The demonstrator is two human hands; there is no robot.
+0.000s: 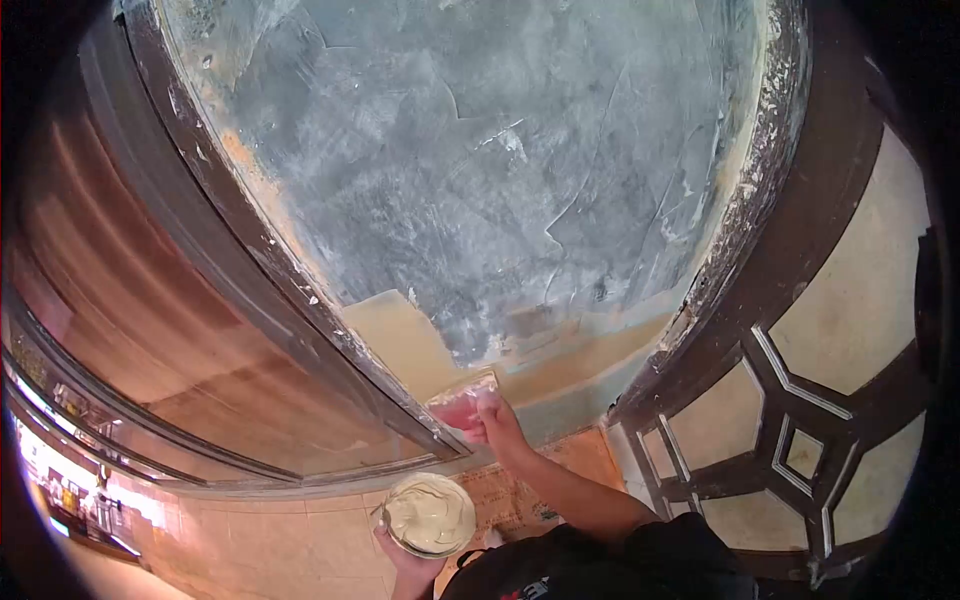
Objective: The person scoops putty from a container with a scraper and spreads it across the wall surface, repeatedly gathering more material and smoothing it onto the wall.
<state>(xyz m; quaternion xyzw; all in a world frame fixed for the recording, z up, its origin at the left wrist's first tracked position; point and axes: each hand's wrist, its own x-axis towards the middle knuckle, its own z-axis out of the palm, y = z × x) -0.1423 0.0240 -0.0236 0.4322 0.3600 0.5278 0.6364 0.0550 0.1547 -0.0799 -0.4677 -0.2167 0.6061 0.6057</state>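
Note:
My right hand [489,418] is closed on a reddish putty spreader [460,402], whose edge is against the low part of the wall [480,180]. Cream-coloured filler is smeared along the spreader's upper edge. Beside it, a smooth beige patch [400,335] covers the wall's lower left, and a beige band [590,362] runs along the bottom. Lower down, my left hand [410,565] grips a round tub [470,520] from below and the side. Pale cream putty [428,512] with swirled ridges fills it. Most of my left fingers are hidden behind the tub.
Dark, paint-spattered frames [250,245] border the grey wall on both sides. To the left is a brown glazed panel [150,290]; to the right, a dark wooden door [730,400] with pale panels. Orange-brown sheeting [590,465] lies on the tiled floor [280,540].

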